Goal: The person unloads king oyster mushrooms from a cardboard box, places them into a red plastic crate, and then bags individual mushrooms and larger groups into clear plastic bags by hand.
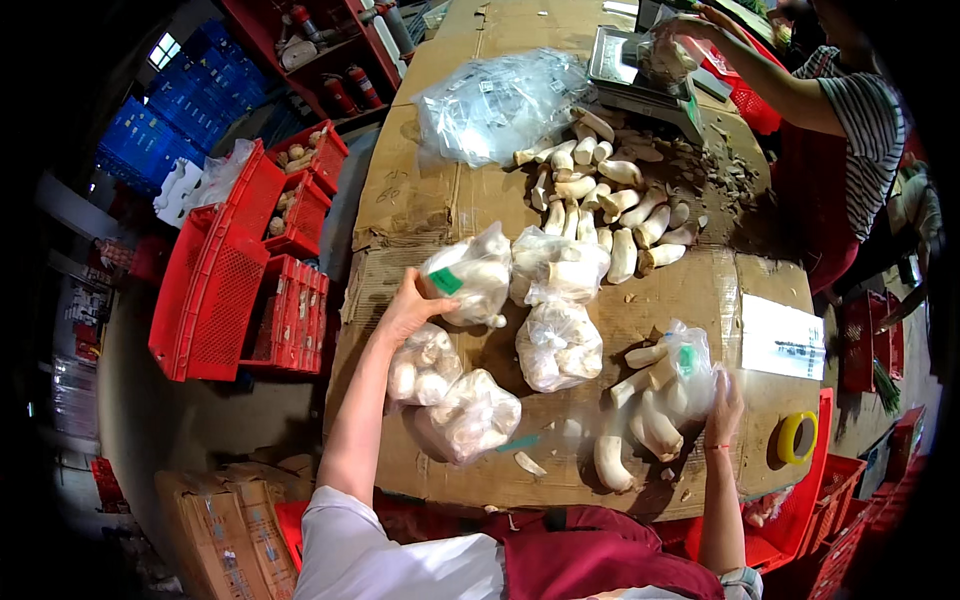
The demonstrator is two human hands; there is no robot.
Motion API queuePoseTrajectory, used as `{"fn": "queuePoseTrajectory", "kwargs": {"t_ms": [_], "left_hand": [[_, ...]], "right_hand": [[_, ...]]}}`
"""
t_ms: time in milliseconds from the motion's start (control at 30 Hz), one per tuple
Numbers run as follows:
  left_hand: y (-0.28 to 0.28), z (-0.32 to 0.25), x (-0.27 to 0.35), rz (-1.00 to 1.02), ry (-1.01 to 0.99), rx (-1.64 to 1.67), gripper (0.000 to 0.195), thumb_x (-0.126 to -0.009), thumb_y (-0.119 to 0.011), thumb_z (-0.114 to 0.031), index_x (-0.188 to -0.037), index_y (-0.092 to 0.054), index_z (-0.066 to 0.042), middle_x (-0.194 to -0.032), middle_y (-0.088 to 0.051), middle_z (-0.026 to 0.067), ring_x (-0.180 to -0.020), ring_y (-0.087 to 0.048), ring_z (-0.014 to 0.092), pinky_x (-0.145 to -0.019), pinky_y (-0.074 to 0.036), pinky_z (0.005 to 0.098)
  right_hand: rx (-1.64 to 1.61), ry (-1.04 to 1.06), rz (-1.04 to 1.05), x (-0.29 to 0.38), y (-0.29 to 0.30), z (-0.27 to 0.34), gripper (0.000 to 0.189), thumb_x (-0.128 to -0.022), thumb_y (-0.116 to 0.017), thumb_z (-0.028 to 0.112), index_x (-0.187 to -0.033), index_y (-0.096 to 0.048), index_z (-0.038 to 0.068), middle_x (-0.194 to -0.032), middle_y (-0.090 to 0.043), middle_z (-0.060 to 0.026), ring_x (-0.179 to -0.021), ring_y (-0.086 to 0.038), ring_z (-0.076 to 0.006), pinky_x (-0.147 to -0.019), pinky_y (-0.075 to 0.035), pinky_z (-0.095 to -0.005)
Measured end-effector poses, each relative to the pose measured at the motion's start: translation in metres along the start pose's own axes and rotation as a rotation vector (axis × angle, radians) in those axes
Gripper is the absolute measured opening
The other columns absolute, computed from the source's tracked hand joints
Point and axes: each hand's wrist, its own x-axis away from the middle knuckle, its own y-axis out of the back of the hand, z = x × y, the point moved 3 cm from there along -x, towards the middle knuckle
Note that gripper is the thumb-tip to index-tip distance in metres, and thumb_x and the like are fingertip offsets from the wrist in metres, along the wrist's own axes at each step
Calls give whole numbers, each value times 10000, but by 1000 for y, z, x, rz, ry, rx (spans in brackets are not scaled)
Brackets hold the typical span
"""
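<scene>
My left hand (411, 306) grips a filled clear plastic bag of king oyster mushrooms (480, 289) with a green label. Beside and below it stand several more filled bags (559, 345) on the cardboard-covered table (480, 480). At the right, my right hand (724, 409) holds the edge of a thin clear bag (690, 375) that bears a green mark. Loose king oyster mushrooms (615, 454) lie at and partly under that bag; whether some are inside it I cannot tell. Further up the table spreads a pile of loose mushrooms (622, 202).
A heap of flat plastic bags (495, 105) lies beyond. A co-worker's arm (787, 90) reaches over a weighing scale (611, 60). White paper (782, 337) and a yellow tape roll (796, 437) are at the right. Red plastic crates (206, 292) stand left, cardboard boxes (225, 532) lower left.
</scene>
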Motion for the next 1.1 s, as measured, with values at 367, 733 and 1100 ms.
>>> {"fn": "queuePoseTrajectory", "kwargs": {"t_ms": [367,733,1100], "left_hand": [[-37,-33,-19,-43,-219,152,870,-714,-768,-113,-1374,-203,-119,-1306,-366,113,-1176,-399,202,-998,-343,327],[-23,-30,-48,-18,-209,-95,732,-625,-825,-159,-1276,-489,-162,-1278,-466,123,-1210,-439,260,-1010,-365,360],[-23,-33,-46,4,-156,-58,691,-636,-802,-95,-1261,-512,-146,-1276,-480,96,-1205,-451,236,-1006,-371,353]], "right_hand": [[-83,68,-175,-1,-4,-62,218,-941,-478,111,-1005,-594,-63,-829,-619,-76,-749,-535,-122,-658,-455,-276],[-138,43,-88,-4,-6,-88,325,-967,-418,166,-1094,-583,-83,-914,-635,-126,-811,-579,-164,-758,-470,-306],[-32,116,-78,-5,-1,-95,360,-964,-396,167,-1095,-566,-122,-1014,-626,-193,-889,-596,-232,-819,-463,-335]]}}
